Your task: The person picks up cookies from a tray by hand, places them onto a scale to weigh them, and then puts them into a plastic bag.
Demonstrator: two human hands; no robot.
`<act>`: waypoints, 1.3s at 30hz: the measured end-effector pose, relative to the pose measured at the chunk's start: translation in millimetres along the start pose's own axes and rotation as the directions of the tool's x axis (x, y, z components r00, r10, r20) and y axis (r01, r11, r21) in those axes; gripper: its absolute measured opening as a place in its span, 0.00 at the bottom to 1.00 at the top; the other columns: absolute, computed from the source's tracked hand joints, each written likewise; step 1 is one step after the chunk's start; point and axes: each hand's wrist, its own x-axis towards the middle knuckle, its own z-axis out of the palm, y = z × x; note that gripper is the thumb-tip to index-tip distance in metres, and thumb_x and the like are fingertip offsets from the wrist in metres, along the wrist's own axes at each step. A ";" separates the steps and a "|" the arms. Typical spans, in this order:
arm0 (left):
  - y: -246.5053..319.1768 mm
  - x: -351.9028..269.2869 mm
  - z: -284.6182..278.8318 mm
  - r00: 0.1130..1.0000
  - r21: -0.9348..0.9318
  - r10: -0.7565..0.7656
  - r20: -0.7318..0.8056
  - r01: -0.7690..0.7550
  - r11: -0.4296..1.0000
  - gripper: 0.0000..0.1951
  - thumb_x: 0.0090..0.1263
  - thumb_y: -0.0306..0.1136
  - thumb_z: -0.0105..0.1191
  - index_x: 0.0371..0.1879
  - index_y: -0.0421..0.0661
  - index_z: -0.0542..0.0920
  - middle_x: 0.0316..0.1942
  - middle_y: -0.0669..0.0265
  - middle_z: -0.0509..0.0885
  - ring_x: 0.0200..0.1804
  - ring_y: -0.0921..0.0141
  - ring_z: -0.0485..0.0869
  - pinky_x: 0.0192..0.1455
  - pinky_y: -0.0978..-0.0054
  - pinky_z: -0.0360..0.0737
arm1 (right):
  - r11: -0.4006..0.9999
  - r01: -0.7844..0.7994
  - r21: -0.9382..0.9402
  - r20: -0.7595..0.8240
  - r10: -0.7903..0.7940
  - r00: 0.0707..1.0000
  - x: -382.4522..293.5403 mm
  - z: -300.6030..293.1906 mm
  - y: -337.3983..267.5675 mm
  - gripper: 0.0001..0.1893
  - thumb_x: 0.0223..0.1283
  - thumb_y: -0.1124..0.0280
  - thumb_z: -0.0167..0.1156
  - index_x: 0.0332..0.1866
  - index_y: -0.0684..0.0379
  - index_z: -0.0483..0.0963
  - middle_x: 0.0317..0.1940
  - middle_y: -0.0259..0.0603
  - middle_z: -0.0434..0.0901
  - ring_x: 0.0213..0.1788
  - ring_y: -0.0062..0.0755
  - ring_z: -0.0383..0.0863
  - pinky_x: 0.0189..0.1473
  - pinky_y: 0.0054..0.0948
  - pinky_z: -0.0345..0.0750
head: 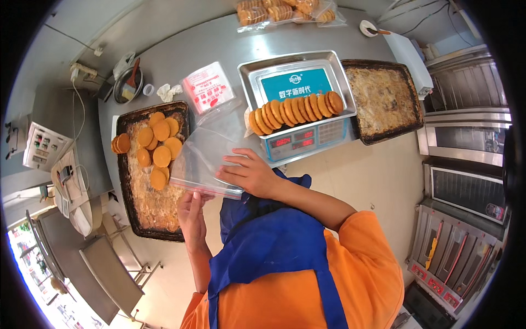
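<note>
A clear zip-lock plastic bag [205, 158] spreads out in front of me, its red-striped zip edge towards my body. My left hand [194, 214] pinches that edge between thumb and fingers. Over the bag's right part lies my right hand [251, 172], fingers spread against the film; its thumb is hidden. Behind it, a row of round golden-brown cookies [296, 112] leans on edge along the near side of the steel pan of a digital scale [304, 142] with lit red digits. More cookies [162, 156] lie loose on a dark-rimmed baking tray [144, 218] left of the bag.
A pack of plastic bags [208, 88] bearing print lies beyond my hands. Another stained baking tray [384, 98] sits right of the scale. Bagged cookies [283, 12] stand at the back. A metal bowl with a brush [129, 84] is at the back left; ovens [464, 181] line the right.
</note>
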 end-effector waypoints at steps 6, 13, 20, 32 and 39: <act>-16.9 -6.6 3.5 0.996 0.237 -0.047 -0.072 0.063 0.969 0.13 0.82 0.34 0.61 0.48 0.33 0.88 0.39 0.58 0.92 0.42 0.67 0.90 0.55 0.68 0.85 | 0.993 0.035 0.110 0.110 -0.048 0.993 -11.0 3.7 9.9 0.24 0.65 0.72 0.61 0.67 0.56 0.82 0.63 0.38 0.86 0.75 0.45 0.76 0.77 0.53 0.70; -10.8 -0.9 26.3 0.997 0.268 -0.078 -0.024 0.082 0.960 0.13 0.83 0.35 0.60 0.47 0.35 0.90 0.40 0.58 0.94 0.39 0.71 0.90 0.49 0.71 0.84 | 0.873 -0.273 0.405 0.327 0.141 0.935 -4.5 -50.0 -11.3 0.45 0.50 0.80 0.65 0.81 0.59 0.66 0.79 0.52 0.70 0.85 0.55 0.60 0.82 0.57 0.60; -32.1 13.2 40.2 0.998 0.512 0.048 -0.027 -0.027 0.858 0.11 0.81 0.31 0.64 0.46 0.34 0.90 0.38 0.61 0.94 0.40 0.73 0.90 0.48 0.75 0.84 | 0.692 -0.452 0.563 0.288 0.348 0.892 -3.9 -38.2 -18.7 0.30 0.61 0.66 0.75 0.69 0.63 0.77 0.58 0.50 0.87 0.58 0.54 0.86 0.60 0.46 0.81; -29.9 23.5 49.8 0.896 0.699 0.140 0.420 -0.418 0.580 0.07 0.79 0.26 0.62 0.37 0.36 0.85 0.33 0.57 0.89 0.36 0.66 0.87 0.43 0.68 0.82 | 0.880 -0.417 0.227 0.233 0.366 0.901 -20.4 -27.8 -6.7 0.12 0.65 0.63 0.68 0.30 0.58 0.79 0.24 0.44 0.84 0.28 0.52 0.86 0.30 0.48 0.78; -39.5 23.7 28.1 0.916 0.717 0.206 0.344 -0.398 0.572 0.08 0.80 0.25 0.59 0.36 0.35 0.84 0.31 0.57 0.88 0.33 0.67 0.86 0.40 0.69 0.81 | 0.877 -0.469 0.104 0.113 0.458 0.882 -7.9 0.8 -26.5 0.10 0.64 0.66 0.68 0.32 0.58 0.78 0.25 0.44 0.83 0.27 0.51 0.85 0.29 0.46 0.78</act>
